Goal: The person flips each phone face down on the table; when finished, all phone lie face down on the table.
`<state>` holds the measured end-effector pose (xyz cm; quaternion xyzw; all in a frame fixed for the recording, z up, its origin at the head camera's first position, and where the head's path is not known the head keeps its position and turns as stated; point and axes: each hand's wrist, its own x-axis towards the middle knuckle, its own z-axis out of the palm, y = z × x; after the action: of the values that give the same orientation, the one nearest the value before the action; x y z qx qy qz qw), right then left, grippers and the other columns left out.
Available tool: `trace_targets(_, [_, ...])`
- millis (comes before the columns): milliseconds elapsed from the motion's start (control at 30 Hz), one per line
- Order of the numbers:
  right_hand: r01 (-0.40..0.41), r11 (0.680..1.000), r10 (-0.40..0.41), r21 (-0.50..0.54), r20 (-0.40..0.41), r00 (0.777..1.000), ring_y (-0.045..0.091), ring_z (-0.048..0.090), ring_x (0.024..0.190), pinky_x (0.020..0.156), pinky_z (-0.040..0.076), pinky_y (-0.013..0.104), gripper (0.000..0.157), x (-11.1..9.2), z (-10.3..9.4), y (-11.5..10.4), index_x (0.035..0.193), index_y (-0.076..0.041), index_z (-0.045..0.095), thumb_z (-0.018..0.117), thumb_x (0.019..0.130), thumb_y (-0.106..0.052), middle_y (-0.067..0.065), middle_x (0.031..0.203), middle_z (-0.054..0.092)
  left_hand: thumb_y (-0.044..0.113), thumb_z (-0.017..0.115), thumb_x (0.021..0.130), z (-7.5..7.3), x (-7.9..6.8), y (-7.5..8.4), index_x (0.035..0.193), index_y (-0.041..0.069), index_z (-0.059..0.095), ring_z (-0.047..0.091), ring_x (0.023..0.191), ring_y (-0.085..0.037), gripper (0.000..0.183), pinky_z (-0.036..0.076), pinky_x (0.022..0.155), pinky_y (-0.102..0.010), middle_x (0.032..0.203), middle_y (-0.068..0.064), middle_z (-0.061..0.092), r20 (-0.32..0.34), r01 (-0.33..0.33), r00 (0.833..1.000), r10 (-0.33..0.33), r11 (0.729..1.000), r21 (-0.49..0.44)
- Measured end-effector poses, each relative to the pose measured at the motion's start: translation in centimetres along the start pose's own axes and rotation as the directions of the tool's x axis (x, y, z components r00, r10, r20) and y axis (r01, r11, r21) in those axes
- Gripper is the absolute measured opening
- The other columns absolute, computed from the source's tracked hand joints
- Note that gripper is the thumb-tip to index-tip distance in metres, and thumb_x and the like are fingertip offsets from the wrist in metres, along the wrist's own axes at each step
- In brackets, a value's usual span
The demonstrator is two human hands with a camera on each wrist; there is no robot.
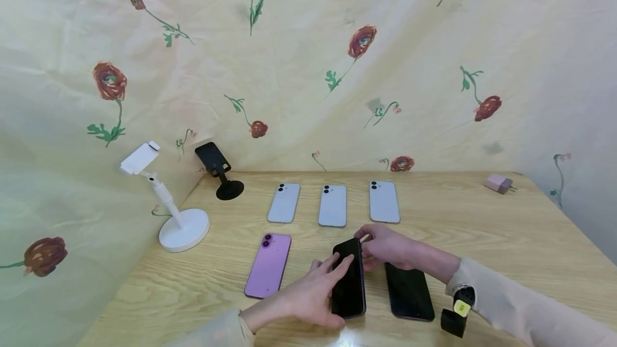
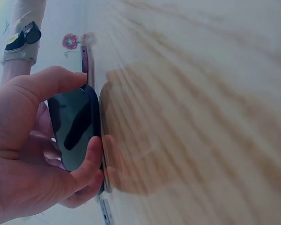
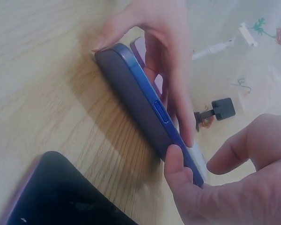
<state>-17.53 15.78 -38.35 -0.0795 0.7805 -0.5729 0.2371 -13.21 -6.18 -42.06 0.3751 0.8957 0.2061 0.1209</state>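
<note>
A dark-screened smartphone (image 1: 351,288) with blue sides is between both hands, screen up, tilted with one long edge raised off the table in the right wrist view. My left hand (image 1: 310,296) grips it, thumb at the near end and fingers spread across the screen. At the far right corner my right hand (image 1: 385,245) holds the phone's edge, with a curled finger under the rim in the right wrist view. Just right lies another black-screened phone (image 1: 409,296), partly under the right hand. A purple phone (image 1: 269,265) lies back up to the left.
Three pale blue phones (image 1: 284,203) lie back up in a row behind. At the left stand a white phone stand (image 1: 185,229) and a black phone stand (image 1: 230,190). A pink charger plug (image 1: 498,183) sits at the far right. Floral cloth (image 1: 299,68) hangs behind the wooden table (image 1: 463,218).
</note>
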Motion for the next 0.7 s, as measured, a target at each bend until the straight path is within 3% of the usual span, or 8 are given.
trace_targets(467, [0.019, 0.995, -0.025, 0.098, 0.062, 0.998, 0.025, 0.063, 0.083, 0.076, 0.057, 0.039, 0.050, -0.61, 0.29, -0.44, 0.138, 0.020, 0.033, 0.044, 0.089, 0.018, 0.024, 0.104, 0.055, 0.031, 0.082, 0.078, -0.44, -0.46, -0.11, 0.163, 0.025, 0.009, 0.038, 0.128, -0.032, 0.112, 0.047, 0.088, -0.035, 0.160, -0.022, 0.021, 0.027, -0.007, 1.000, 0.008, 0.999, -0.039])
trace_targets(600, [0.026, 0.994, -0.034, 0.109, 0.071, 0.997, 0.025, 0.063, 0.085, 0.078, 0.057, 0.039, 0.053, -0.77, 0.36, -0.66, 0.140, 0.019, 0.031, 0.045, 0.089, 0.019, 0.023, 0.106, 0.055, 0.028, 0.083, 0.077, -0.59, -0.55, -0.05, 0.163, 0.022, 0.004, 0.034, 0.135, -0.041, 0.116, 0.045, 0.095, -0.040, 0.160, -0.024, 0.020, 0.033, -0.006, 0.999, 0.008, 0.998, -0.056])
trace_targets(700, [0.038, 0.993, -0.047, 0.108, 0.073, 0.996, 0.025, 0.063, 0.085, 0.078, 0.057, 0.039, 0.053, -0.85, 0.43, -0.73, 0.141, 0.020, 0.030, 0.046, 0.090, 0.018, 0.024, 0.106, 0.054, 0.025, 0.083, 0.077, -0.64, -0.61, -0.09, 0.162, 0.018, 0.002, 0.029, 0.139, -0.045, 0.118, 0.037, 0.106, -0.047, 0.159, -0.026, 0.020, 0.036, -0.018, 0.999, 0.020, 0.998, -0.060])
